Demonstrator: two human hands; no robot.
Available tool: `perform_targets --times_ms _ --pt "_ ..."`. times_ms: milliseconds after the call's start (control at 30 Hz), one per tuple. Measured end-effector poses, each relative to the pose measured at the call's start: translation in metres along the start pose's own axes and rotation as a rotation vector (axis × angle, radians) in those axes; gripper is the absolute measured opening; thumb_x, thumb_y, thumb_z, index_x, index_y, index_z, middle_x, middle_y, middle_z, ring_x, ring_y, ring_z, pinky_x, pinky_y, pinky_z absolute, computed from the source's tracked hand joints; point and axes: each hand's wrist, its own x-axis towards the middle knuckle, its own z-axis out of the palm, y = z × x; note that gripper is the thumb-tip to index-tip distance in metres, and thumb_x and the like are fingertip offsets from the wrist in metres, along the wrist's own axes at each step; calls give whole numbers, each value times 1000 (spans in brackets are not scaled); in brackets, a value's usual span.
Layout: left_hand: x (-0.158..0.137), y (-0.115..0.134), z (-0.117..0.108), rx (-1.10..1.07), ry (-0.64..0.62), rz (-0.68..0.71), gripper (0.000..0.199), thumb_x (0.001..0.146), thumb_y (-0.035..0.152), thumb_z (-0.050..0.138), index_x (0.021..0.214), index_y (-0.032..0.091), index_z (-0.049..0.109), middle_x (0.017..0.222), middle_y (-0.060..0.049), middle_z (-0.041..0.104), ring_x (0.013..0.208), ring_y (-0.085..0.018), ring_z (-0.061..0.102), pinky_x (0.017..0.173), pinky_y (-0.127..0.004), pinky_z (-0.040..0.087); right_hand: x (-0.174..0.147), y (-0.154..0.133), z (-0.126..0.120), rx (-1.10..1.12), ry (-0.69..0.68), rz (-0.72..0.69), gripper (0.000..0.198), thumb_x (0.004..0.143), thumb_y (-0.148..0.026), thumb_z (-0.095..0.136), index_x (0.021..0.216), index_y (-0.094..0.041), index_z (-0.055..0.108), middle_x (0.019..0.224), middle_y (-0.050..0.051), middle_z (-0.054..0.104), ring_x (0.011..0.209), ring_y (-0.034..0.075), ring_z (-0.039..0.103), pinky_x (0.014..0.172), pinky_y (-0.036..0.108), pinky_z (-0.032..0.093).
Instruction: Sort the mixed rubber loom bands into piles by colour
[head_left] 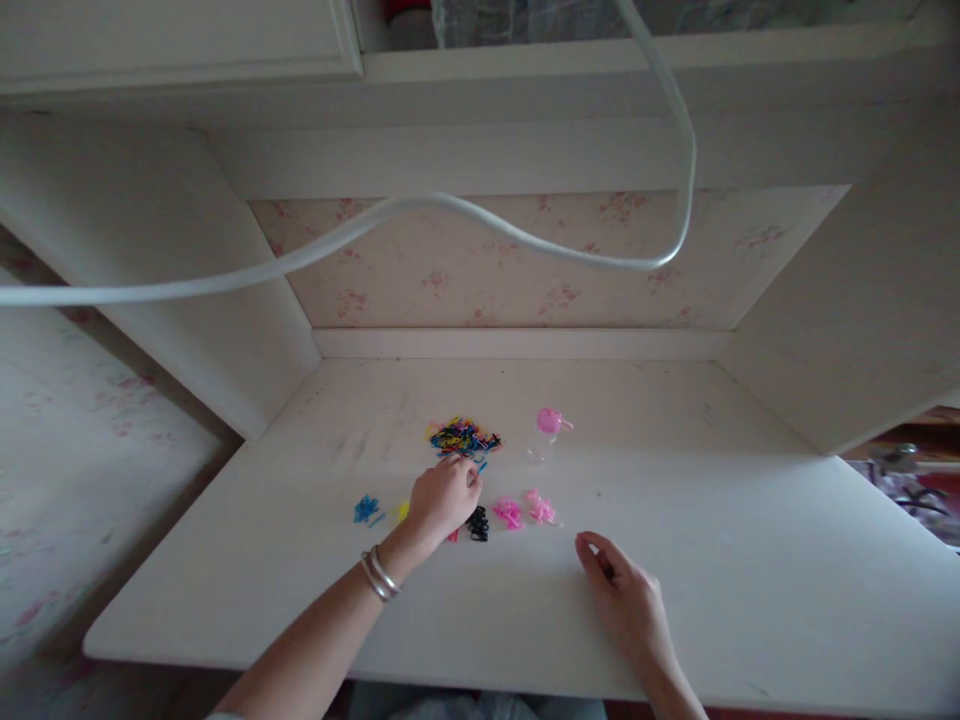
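My left hand (442,497) reaches to the near edge of a mixed pile of small coloured bands (463,437), fingertips touching it; whether it pinches a band I cannot tell. In a row by that hand lie sorted little heaps: blue (366,509), yellow (403,511), black (478,523) and two pink ones (508,513) (540,507). A red bit peeks out under the hand. My right hand (624,592) rests on the white desk (712,560), fingers loosely curled, holding nothing. A small clear bottle with a pink cap (547,430) stands right of the mixed pile.
A white cable (480,215) hangs across the view above the desk. The desk sits in a recess with side walls and a floral back panel (525,265). Cluttered objects (911,490) show at the far right edge.
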Motion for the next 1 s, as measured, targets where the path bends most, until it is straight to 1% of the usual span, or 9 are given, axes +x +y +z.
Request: perform_targets --times_ms 133,233,367,567,700,833,933,1000 --pt "19 9 13 61 -17 -23 21 85 35 51 95 22 63 99 -6 66 88 -19 63 77 -28 46 1 1 -2 -2 -32 -39 46 87 -57 38 92 -22 68 54 -2 56 47 11 50 51 19 38" --pt "27 11 18 93 -35 -33 22 87 32 47 92 18 63 98 -8 66 89 -20 63 77 -30 46 3 2 -1 2 -38 -37 44 87 -56 39 92 -23 68 55 -2 56 47 11 50 50 18 37" --pt "31 9 23 103 -61 -12 23 89 26 42 92 17 63 98 -10 65 88 -21 64 76 -31 47 5 6 0 13 -46 -39 42 88 -54 39 93 -23 67 55 -3 56 48 10 50 50 17 38" --pt "31 8 25 58 -82 25 19 87 22 47 93 14 63 95 -11 66 88 -20 64 75 -28 46 5 4 -1 5 -31 -55 41 88 -53 41 91 -23 69 53 -3 56 46 9 50 49 16 37" --pt "34 10 17 -27 -40 46 20 90 24 43 92 15 62 96 -9 66 89 -18 64 75 -26 45 4 1 -3 -14 -33 -65 42 88 -53 39 91 -23 69 54 -2 58 46 10 51 50 17 39" --pt "27 3 0 -121 26 49 22 92 26 42 90 16 61 92 -7 67 86 -16 63 75 -24 45 2 1 -3 -30 -32 -66 45 89 -55 37 92 -23 69 55 -1 59 46 11 51 49 18 38" --pt "6 -17 -14 -168 98 35 23 93 29 39 92 17 59 93 -6 66 86 -14 62 75 -23 45 1 2 -2 -44 -52 -47 43 87 -55 38 92 -24 68 56 -2 59 48 11 53 51 18 39" --pt "-14 -39 -22 -181 145 6 22 93 29 39 93 17 58 94 -7 66 87 -15 62 77 -24 45 0 3 -2 -45 -72 -27 43 86 -56 39 93 -25 68 58 -2 60 50 12 55 52 18 40"
